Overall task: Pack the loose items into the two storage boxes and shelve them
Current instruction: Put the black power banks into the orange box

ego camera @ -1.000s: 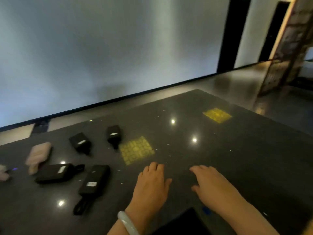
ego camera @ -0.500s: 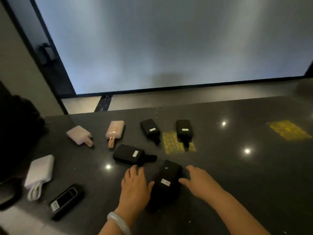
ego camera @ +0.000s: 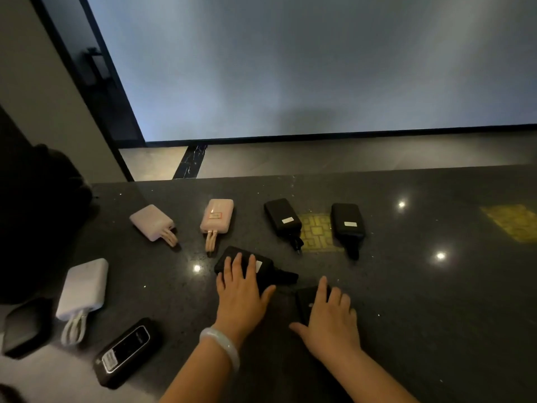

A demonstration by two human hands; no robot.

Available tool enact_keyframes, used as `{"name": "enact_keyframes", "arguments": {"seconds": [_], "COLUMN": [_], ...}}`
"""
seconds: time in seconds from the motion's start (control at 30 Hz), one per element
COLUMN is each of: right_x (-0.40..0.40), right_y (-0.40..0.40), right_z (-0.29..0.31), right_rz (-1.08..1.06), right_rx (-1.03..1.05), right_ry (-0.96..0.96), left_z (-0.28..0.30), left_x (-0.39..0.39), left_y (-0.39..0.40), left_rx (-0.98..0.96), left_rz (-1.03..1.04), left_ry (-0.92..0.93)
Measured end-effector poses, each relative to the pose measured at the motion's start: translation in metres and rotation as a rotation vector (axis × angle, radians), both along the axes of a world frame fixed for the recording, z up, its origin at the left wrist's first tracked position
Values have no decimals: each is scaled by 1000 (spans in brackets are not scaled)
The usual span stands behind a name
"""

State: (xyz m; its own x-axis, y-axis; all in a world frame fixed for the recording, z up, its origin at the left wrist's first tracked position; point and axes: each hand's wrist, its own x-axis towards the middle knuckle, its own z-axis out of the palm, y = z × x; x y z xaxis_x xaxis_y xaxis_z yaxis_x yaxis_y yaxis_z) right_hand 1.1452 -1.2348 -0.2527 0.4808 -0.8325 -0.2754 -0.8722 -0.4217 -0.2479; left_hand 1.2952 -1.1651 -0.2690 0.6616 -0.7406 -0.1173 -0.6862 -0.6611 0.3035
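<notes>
Since half a second before, the right hand (ego camera: 329, 318) had settled flat over the near black pack (ego camera: 305, 303), the left hand (ego camera: 241, 289) flat onto the farther one (ego camera: 263, 267); gathering looked begun, no boxes visible.

A dark speckled stone tabletop (ego camera: 421, 315) carries small cased devices: two black ones under the left hand (ego camera: 241, 289) and right hand (ego camera: 328, 321), two black ones (ego camera: 282, 218) (ego camera: 347, 221) beyond them, two pink ones (ego camera: 152, 222) (ego camera: 217, 218) far left, a white one (ego camera: 84, 286) and a glossy black one (ego camera: 126, 351) left of the left hand
</notes>
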Motion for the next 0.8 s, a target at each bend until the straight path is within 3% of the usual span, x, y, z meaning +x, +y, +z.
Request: {"name": "enact_keyframes", "arguments": {"seconds": [0.23, 0.5, 0.57, 0.67, 0.73, 0.8], "right_x": [-5, -11, -12, -16, -20, -23], "right_y": [-1, 0, 1, 0, -2, -4], "right_z": [-10, -7, -7, -6, -4, -3], "right_rz": [37, 35, 31, 35, 26, -5], "right_rx": [-122, -100, -99, -75, -41, -11], "right_ry": [-67, -39, -37, -35, -43, -54], "left_z": [-13, -1, 6, 14, 16, 16], "left_x": [13, 49, 47, 33, 23, 18], "left_y": [-1, 32, 31, 21, 11, -3], "left_rx": [20, 77, 31, -248, -340, -271], "left_rz": [-84, -386, -338, -77, 99, 194], "left_ry": [-53, 149, 246, 420, 405, 349]}}
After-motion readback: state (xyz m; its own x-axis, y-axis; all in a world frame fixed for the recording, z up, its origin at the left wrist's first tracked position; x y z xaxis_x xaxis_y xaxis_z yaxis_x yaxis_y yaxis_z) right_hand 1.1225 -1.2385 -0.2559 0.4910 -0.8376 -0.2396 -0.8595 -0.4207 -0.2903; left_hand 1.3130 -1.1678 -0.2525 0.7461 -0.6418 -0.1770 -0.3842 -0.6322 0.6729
